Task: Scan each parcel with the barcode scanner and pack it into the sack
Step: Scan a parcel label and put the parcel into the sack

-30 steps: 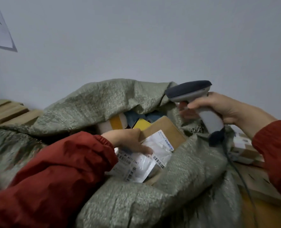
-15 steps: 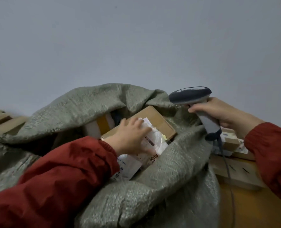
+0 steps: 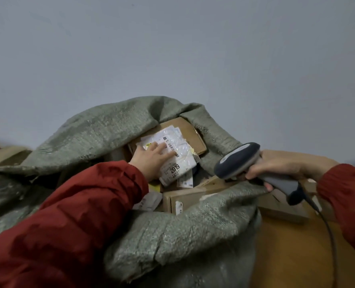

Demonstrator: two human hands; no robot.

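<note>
Flat-fingered, the left hand point(image 3: 151, 161) presses the labelled cardboard parcel point(image 3: 186, 132) down inside the woven sack point(image 3: 101, 132); it should settle level. The right hand point(image 3: 284, 165) grips the barcode scanner point(image 3: 239, 161).

From here the sack point(image 3: 101, 132) looks nearly plugged at the mouth. A labelled cardboard box point(image 3: 191, 134) fills the far side and a second cardboard box point(image 3: 185, 199) wedges against the near rim. The left hand point(image 3: 151, 161) lies flat on the labels, its red sleeve point(image 3: 79, 215) crossing the left of the opening. Only a dark slot point(image 3: 201, 173) stays free on the right, where the barcode scanner point(image 3: 238, 161), gripped by the right hand point(image 3: 280, 165), overhangs the rim. Above the sack the way is open up to the wall point(image 3: 172, 48).
</note>
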